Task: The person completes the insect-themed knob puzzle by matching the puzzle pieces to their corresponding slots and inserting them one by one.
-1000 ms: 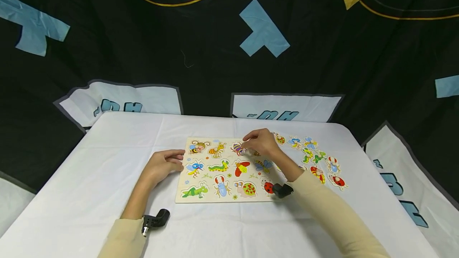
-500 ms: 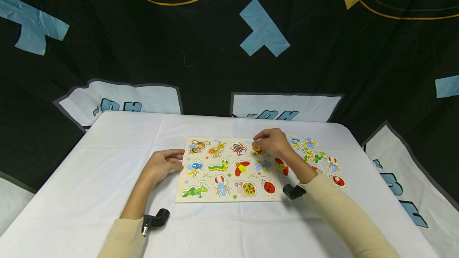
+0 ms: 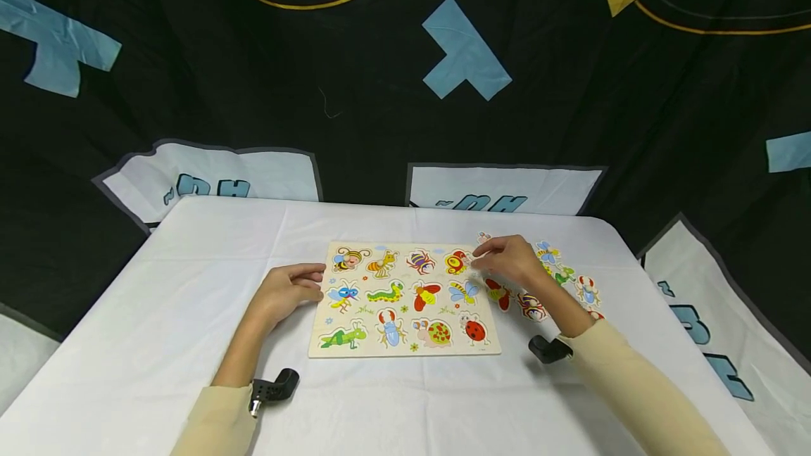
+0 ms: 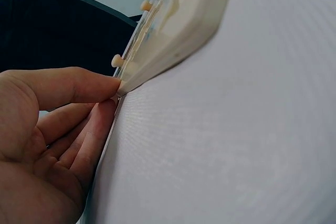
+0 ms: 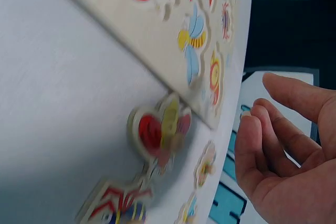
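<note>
A wooden puzzle board with printed insect pictures lies on the white-covered table. My left hand is at its left edge; in the left wrist view the thumb and a finger pinch the rim, beside small wooden knobs. My right hand hovers off the board's upper right corner, thumb and fingers apart with nothing between them. A red-winged insect piece lies below it against the board's right edge, and a spider piece lies close by.
More loose pieces, including a blue-winged bee, a green one and a beetle, lie right of the board, some hidden by the right hand and arm. A black cloth hangs behind the table.
My right hand has moved rightward from near the board's spider picture to beyond the right edge, uncovering the round yellow-and-red bug at the upper right corner. My left hand has stayed put.
</note>
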Demonstrator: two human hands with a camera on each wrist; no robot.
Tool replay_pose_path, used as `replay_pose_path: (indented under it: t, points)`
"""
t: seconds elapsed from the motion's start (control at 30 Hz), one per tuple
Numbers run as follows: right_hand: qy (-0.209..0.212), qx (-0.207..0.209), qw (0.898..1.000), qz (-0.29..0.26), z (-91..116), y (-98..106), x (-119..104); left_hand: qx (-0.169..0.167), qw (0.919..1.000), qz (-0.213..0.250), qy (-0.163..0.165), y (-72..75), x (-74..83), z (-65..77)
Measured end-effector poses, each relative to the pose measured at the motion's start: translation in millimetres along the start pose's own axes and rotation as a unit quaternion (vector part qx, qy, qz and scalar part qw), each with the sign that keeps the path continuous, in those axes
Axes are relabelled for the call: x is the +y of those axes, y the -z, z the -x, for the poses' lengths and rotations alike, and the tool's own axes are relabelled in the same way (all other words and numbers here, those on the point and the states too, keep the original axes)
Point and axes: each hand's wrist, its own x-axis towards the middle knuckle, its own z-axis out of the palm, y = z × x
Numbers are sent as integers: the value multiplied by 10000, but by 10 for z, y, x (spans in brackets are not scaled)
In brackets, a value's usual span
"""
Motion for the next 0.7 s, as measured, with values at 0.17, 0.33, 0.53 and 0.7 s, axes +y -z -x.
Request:
replay_pose_path:
  t: [0.17, 0.33, 0.53, 0.7]
  points:
    - [-174, -253, 9995, -2, 61, 145, 90, -24, 10000, -19, -30, 2, 6, 7]
    - [-285, -340, 9989, 151, 119, 266, 189, -33, 10000, 8, -45, -8, 13, 8]
    - [-356, -375, 9983, 260, 171, 339, 332, 0, 10000, -54, -5, -5, 9, 2]
    - [-420, -341, 9978, 374, 202, 381, 442, -11, 10000, -21, -28, -3, 5, -4]
